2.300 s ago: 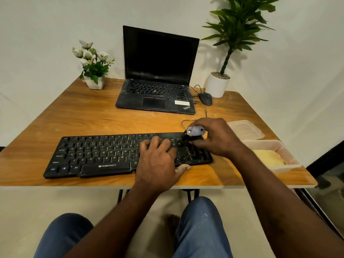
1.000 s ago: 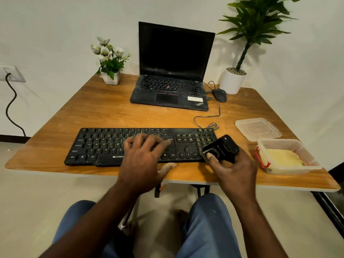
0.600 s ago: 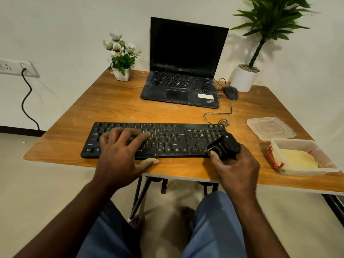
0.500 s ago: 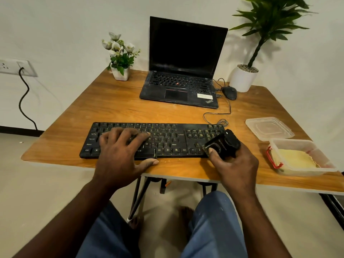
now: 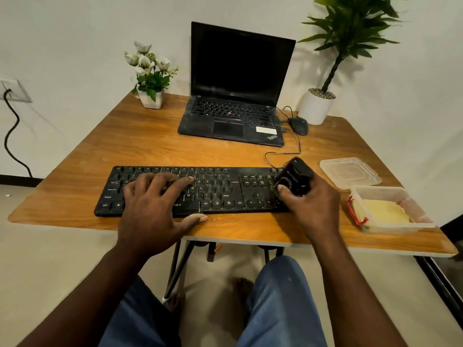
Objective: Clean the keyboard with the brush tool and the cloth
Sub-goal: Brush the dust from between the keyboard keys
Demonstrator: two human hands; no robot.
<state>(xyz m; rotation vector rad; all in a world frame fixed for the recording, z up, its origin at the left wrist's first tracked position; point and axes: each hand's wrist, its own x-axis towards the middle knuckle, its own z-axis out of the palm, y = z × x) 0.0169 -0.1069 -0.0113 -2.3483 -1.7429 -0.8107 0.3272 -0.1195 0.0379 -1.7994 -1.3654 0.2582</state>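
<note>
Our left hand [image 5: 155,206] lies spread and flat on the black full-size keyboard [image 5: 225,191], which rests along the near edge of the wooden table [image 5: 150,146]. The hand hides the left-middle keys and part of the brand lettering. Our right hand [image 5: 310,206] curls around the black rounded brush tool [image 5: 294,177], thumb on its front. It holds the tool at the keyboard's right end, where hand and tool cover the number pad. We cannot make out the bristles against the dark keys.

The tall green plant in a white pot [image 5: 317,106] is cut off at the top edge.

We count:
- one keyboard
- one brush tool
- one folded yellow cloth [image 5: 384,212], lying in one clear plastic container [image 5: 387,189]
- one loose clear lid [image 5: 349,172]
- one open black laptop [image 5: 235,113]
- one black mouse [image 5: 298,125]
- two potted plants, the other a small white-flowered one [image 5: 150,71]
</note>
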